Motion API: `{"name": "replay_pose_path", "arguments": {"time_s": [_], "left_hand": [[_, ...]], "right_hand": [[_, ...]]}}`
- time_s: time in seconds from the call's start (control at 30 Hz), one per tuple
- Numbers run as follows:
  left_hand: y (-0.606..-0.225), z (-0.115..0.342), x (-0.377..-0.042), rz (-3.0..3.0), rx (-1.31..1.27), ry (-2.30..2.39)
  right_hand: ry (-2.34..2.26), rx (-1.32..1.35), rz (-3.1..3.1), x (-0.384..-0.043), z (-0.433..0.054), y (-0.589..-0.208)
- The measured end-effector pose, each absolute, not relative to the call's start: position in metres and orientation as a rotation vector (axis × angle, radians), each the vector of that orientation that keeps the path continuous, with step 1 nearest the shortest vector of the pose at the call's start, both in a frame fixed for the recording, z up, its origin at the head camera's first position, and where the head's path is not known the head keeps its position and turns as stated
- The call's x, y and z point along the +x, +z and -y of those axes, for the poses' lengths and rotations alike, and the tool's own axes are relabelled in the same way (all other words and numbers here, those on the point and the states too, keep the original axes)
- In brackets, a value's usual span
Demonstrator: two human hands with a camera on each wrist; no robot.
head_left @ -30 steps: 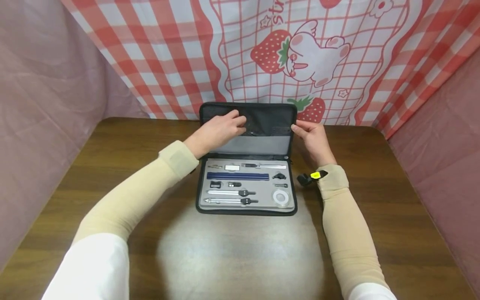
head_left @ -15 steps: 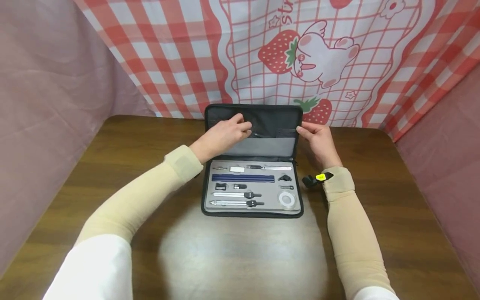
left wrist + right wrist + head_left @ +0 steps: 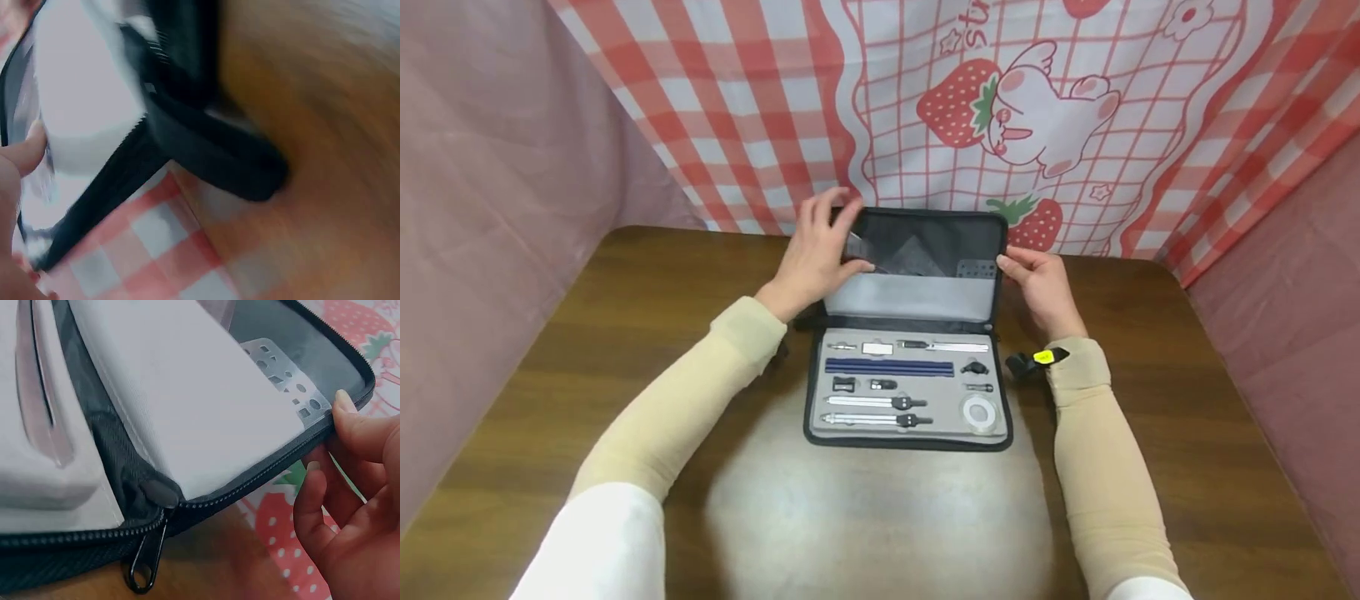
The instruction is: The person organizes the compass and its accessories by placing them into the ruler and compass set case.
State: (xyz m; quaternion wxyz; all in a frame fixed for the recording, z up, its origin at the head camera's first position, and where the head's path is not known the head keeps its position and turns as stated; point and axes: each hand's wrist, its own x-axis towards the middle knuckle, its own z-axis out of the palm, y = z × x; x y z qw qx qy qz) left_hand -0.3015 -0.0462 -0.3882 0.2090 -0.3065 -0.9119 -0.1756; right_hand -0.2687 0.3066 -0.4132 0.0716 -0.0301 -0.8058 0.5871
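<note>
A black zip-up geometry set case [image 3: 910,443] lies unfolded on the table, its lid tilted up at the back. My left hand [image 3: 805,254] is at the lid's upper left corner, fingers spread near the edge and thumb over the inner pocket. My right hand [image 3: 1041,287] pinches the lid's right edge between thumb and fingers, shown closely in the right wrist view. Inside the lid pocket are a clear set square [image 3: 917,254] and a stencil with cut-out shapes [image 3: 287,381]. The grey tray holds two compasses [image 3: 876,419], blue pencils [image 3: 887,367], a sharpener [image 3: 843,384] and a white eraser [image 3: 877,348].
A round clear container [image 3: 979,413] sits in the tray's front right corner. The brown wooden table [image 3: 625,333] extends around the case. A checked strawberry curtain [image 3: 760,108] hangs right behind the lid, and pink cloth [image 3: 512,167] flanks both sides.
My left hand has moved left from the lid's middle to its upper left corner, fingers spreading. The set square and stencil show more plainly. My right hand keeps its hold.
</note>
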Motion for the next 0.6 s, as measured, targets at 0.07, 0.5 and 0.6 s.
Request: {"name": "replay_pose_path", "arguments": {"time_s": [0.07, 0.5, 0.6], "left_hand": [[-0.387, 0.054, -0.309, 2.611, -0.653, -0.725], [-0.395, 0.073, -0.319, 2.503, -0.359, -1.88], [-0.393, 0.07, -0.318, 2.446, -0.357, -1.927]], "right_hand": [[1.78, -0.113, 2.399, -0.269, -0.308, -0.411], [1.796, -0.125, 2.358, -0.27, -0.308, -0.409], [1.797, -0.1, 2.356, -0.27, -0.308, -0.407]]}}
